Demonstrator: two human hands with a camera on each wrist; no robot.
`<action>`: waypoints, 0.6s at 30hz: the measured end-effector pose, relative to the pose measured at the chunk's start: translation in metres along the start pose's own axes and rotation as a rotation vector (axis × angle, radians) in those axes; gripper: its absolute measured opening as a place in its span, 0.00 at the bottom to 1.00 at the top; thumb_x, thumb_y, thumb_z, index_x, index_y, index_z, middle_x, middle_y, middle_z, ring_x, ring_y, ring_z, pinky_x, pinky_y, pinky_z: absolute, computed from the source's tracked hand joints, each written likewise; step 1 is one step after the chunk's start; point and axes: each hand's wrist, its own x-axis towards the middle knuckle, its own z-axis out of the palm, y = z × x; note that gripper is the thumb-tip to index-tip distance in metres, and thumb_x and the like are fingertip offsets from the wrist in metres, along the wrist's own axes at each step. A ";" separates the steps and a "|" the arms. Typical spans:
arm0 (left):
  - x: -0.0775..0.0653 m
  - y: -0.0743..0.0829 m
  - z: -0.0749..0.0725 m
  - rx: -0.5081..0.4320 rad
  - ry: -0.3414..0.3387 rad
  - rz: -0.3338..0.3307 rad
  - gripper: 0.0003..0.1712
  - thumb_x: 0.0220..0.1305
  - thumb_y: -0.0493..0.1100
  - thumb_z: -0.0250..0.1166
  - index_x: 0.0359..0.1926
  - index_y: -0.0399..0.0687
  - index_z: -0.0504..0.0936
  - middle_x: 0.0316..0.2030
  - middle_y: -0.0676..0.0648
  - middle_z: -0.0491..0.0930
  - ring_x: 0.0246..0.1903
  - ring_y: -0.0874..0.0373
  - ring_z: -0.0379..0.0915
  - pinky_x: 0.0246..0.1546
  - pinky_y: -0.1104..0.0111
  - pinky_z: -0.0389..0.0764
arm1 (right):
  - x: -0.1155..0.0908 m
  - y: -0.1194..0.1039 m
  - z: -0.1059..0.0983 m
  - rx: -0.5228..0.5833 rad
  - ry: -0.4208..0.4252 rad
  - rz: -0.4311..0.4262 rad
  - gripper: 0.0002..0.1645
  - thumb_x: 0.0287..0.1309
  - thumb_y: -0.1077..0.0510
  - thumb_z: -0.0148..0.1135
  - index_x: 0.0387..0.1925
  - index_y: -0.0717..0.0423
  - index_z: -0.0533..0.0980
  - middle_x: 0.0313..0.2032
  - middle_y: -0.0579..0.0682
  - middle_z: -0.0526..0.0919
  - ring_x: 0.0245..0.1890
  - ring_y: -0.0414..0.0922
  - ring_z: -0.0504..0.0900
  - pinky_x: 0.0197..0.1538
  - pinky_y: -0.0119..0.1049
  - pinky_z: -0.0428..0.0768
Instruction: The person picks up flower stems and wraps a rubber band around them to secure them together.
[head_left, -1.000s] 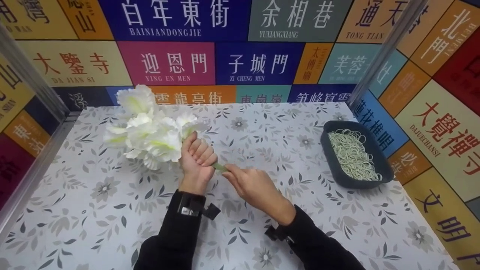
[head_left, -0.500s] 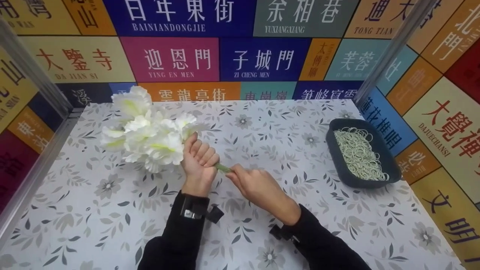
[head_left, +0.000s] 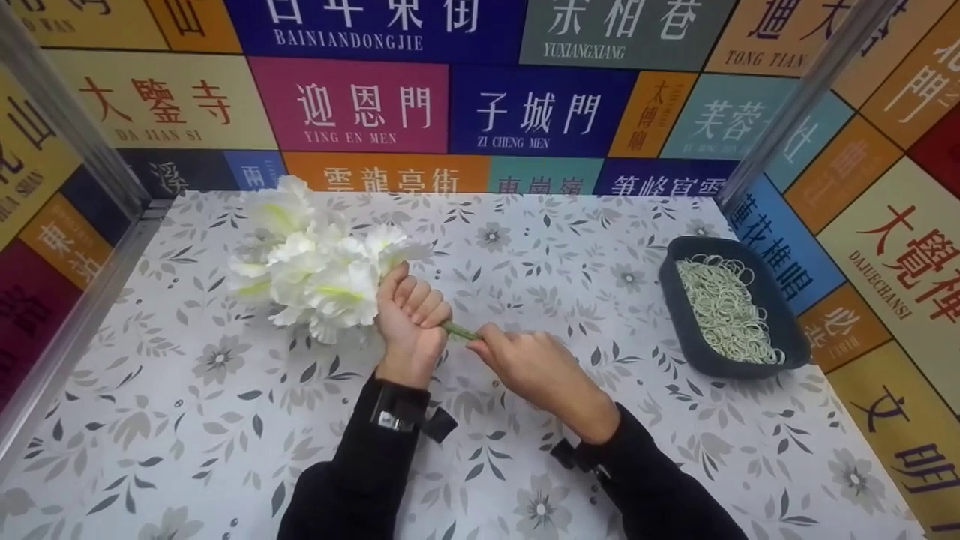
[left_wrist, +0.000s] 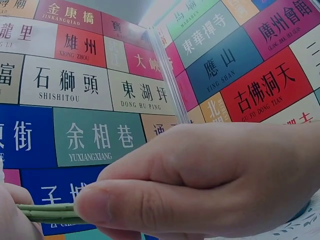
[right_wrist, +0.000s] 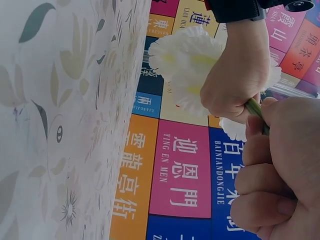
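Note:
A bunch of white artificial flowers (head_left: 322, 274) with yellow-green centres leans to the left above the table in the head view. My left hand (head_left: 411, 319) grips its green stems (head_left: 460, 331) just below the blooms, fingers curled round them. At the lower end of the stems, my right hand (head_left: 536, 367) pinches them between thumb and curled fingers. The left wrist view shows the stems (left_wrist: 52, 213) running as a tight bundle into the right hand (left_wrist: 200, 185). In the right wrist view, white petals (right_wrist: 192, 65) show behind the left hand (right_wrist: 237, 75).
A dark grey tub (head_left: 797, 330) full of pale green rubber bands (head_left: 724, 307) stands at the table's right side. The table (head_left: 480, 495) has a floral-patterned cover. Walls of coloured sign panels (head_left: 352, 105) rise at the back and both sides.
Both hands stay on the stems. Slightly more stem shows between them than a second ago. The head view has shifted a little, moving the whole scene in frame.

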 end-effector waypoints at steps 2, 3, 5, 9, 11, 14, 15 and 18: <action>0.000 0.000 0.000 0.003 0.009 -0.005 0.34 0.79 0.45 0.44 0.09 0.53 0.56 0.04 0.56 0.55 0.07 0.67 0.41 0.07 0.77 0.46 | 0.000 0.000 -0.002 0.000 0.006 -0.008 0.10 0.71 0.53 0.61 0.37 0.55 0.73 0.15 0.41 0.64 0.11 0.39 0.65 0.12 0.31 0.65; -0.001 0.000 0.001 0.004 0.011 -0.005 0.34 0.79 0.45 0.44 0.09 0.53 0.56 0.04 0.56 0.55 0.07 0.67 0.41 0.07 0.77 0.47 | 0.000 0.000 -0.002 0.002 0.008 -0.010 0.10 0.72 0.53 0.60 0.37 0.55 0.73 0.15 0.41 0.64 0.11 0.39 0.65 0.12 0.32 0.65; 0.000 -0.001 0.001 0.006 0.012 -0.006 0.34 0.79 0.45 0.44 0.09 0.53 0.56 0.04 0.56 0.55 0.07 0.67 0.42 0.06 0.77 0.47 | -0.001 0.001 -0.004 0.005 0.008 -0.012 0.11 0.74 0.52 0.58 0.37 0.55 0.73 0.15 0.41 0.64 0.11 0.39 0.65 0.12 0.32 0.65; 0.000 -0.001 0.001 0.001 0.010 -0.007 0.34 0.79 0.45 0.45 0.09 0.53 0.57 0.04 0.57 0.56 0.06 0.68 0.43 0.06 0.77 0.47 | -0.001 0.001 -0.006 0.013 -0.014 -0.004 0.14 0.76 0.50 0.53 0.37 0.55 0.73 0.16 0.42 0.65 0.12 0.40 0.67 0.13 0.33 0.67; 0.001 -0.002 0.000 -0.002 0.013 -0.011 0.34 0.78 0.45 0.45 0.09 0.53 0.57 0.04 0.56 0.56 0.06 0.68 0.43 0.06 0.77 0.47 | -0.002 0.002 -0.008 0.036 -0.051 0.012 0.14 0.77 0.49 0.52 0.37 0.55 0.72 0.16 0.42 0.65 0.13 0.40 0.67 0.13 0.33 0.68; -0.001 -0.003 0.001 0.001 0.015 -0.007 0.33 0.78 0.45 0.45 0.09 0.53 0.57 0.04 0.56 0.56 0.06 0.67 0.42 0.06 0.77 0.47 | -0.003 0.004 -0.014 0.100 -0.114 0.048 0.14 0.77 0.48 0.52 0.39 0.54 0.73 0.17 0.41 0.65 0.14 0.38 0.67 0.15 0.31 0.68; -0.002 -0.004 0.002 0.002 0.014 -0.004 0.33 0.78 0.45 0.45 0.09 0.53 0.57 0.04 0.56 0.56 0.07 0.67 0.42 0.06 0.77 0.47 | -0.003 0.004 -0.018 0.125 -0.134 0.062 0.13 0.76 0.48 0.53 0.40 0.54 0.73 0.17 0.40 0.65 0.14 0.38 0.66 0.15 0.31 0.67; -0.008 -0.006 0.008 0.005 -0.006 0.008 0.33 0.78 0.45 0.45 0.09 0.54 0.56 0.04 0.56 0.56 0.07 0.67 0.41 0.06 0.77 0.46 | -0.004 0.005 -0.028 0.186 -0.183 0.097 0.13 0.76 0.48 0.53 0.42 0.53 0.74 0.18 0.39 0.65 0.14 0.36 0.64 0.16 0.29 0.66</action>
